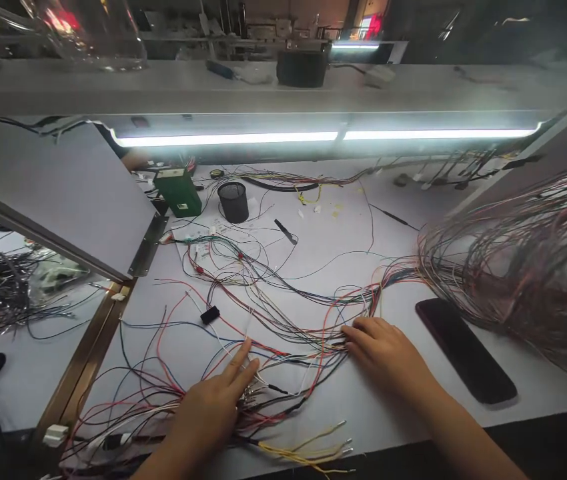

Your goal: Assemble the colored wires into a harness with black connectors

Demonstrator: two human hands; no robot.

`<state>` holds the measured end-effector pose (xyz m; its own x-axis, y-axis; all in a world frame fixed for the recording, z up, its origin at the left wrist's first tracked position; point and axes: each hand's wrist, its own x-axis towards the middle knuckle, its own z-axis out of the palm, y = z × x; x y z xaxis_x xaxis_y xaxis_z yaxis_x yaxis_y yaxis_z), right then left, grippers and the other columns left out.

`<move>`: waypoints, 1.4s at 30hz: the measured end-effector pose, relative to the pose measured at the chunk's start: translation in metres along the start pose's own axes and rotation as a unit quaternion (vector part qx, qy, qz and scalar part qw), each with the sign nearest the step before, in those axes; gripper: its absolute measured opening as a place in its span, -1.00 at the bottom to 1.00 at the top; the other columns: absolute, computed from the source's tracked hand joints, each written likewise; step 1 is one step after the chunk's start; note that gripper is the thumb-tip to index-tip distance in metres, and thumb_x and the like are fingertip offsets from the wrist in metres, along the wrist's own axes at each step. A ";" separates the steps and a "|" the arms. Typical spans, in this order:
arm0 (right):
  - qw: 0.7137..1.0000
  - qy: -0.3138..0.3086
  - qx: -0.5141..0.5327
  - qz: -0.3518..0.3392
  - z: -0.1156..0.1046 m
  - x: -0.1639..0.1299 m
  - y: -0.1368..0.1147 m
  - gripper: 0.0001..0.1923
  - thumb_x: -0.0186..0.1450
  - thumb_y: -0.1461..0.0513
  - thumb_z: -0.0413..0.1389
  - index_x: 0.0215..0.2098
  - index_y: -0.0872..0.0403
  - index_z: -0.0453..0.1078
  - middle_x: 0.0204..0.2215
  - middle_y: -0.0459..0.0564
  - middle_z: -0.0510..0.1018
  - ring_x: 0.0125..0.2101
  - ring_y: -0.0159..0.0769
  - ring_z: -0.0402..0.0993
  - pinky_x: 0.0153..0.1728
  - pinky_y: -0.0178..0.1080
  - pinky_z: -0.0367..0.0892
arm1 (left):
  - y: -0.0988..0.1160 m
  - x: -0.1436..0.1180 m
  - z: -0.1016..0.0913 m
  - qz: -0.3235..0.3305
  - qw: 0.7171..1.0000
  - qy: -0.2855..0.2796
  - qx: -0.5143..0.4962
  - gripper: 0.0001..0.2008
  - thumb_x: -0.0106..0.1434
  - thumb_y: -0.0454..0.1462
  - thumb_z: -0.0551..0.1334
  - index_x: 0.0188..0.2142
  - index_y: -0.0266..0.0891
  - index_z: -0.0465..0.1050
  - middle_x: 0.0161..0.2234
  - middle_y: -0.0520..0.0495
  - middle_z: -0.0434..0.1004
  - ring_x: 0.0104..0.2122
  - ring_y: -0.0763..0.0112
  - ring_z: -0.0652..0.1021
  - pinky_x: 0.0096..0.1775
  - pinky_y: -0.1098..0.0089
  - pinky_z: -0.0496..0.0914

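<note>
Many thin coloured wires (283, 320) lie spread over a white table (393, 413). My left hand (213, 407) rests flat on the near bundle, with one finger stretched toward a white wire. My right hand (386, 353) lies palm down, its fingertips pressing the wires where several strands meet. Neither hand clearly grips anything. A small black connector (210, 315) lies among the wires beyond my left hand. Yellow wires with bare tips (308, 450) lie at the near edge.
A dark phone (466, 350) lies right of my right hand. A large wire bundle (518, 267) fills the right side. At the back stand a black mesh cup (233, 201) and a green box (178, 192). A grey divider panel (58, 193) stands at the left.
</note>
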<state>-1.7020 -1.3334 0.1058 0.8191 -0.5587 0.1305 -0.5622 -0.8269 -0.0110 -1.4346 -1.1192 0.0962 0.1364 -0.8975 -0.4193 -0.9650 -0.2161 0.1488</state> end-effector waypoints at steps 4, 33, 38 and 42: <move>0.999 -0.044 -0.016 -0.018 -0.009 0.002 0.007 -0.74 0.38 0.16 -0.05 -0.16 -0.05 0.49 -0.21 0.03 0.51 -0.28 -0.20 0.44 -0.26 -0.13 0.37 | -0.002 -0.002 0.009 0.006 0.999 0.030 -0.019 -0.13 -0.03 -0.53 -0.04 0.29 0.07 0.08 0.35 0.16 -0.28 -0.25 0.24 0.58 -0.30 0.22 0.46; 0.956 -0.005 0.242 -0.164 0.002 0.152 -0.133 -0.70 0.34 0.29 -0.10 -0.07 0.03 0.42 -0.11 0.05 0.53 -0.11 -0.21 0.45 -0.11 -0.14 0.35 | -0.089 -0.016 -0.029 -0.145 0.922 0.246 -0.260 -0.58 0.38 -0.23 -0.07 0.19 -0.14 0.25 0.23 0.02 0.26 0.12 0.37 0.39 0.13 0.38 0.25; 0.959 -0.080 0.221 -0.158 0.001 0.146 -0.136 -0.72 0.35 0.24 -0.10 -0.10 0.00 0.41 -0.21 -0.02 0.55 -0.23 -0.25 0.48 -0.25 -0.20 0.35 | -0.092 -0.031 -0.027 -0.178 0.924 0.228 -0.249 -0.65 0.38 -0.21 -0.05 0.05 -0.14 0.35 -0.04 -0.05 0.53 -0.04 0.28 0.51 -0.01 0.32 0.34; 0.954 -0.098 0.226 -0.171 0.005 0.138 -0.154 -0.74 0.35 0.24 -0.09 -0.11 0.02 0.42 -0.23 -0.01 0.54 -0.21 -0.26 0.45 -0.21 -0.21 0.33 | -0.082 -0.031 -0.022 -0.143 0.948 0.202 -0.199 -0.67 0.30 -0.08 0.10 0.00 -0.09 0.38 -0.08 -0.05 0.50 -0.17 0.23 0.55 -0.16 0.31 0.39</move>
<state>-1.5016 -1.2832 0.1208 0.9764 -0.2154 0.0169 -0.1870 -0.8816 -0.4334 -1.3551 -1.0820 0.1172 0.5313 -0.8374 -0.1282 -0.7258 -0.5280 0.4409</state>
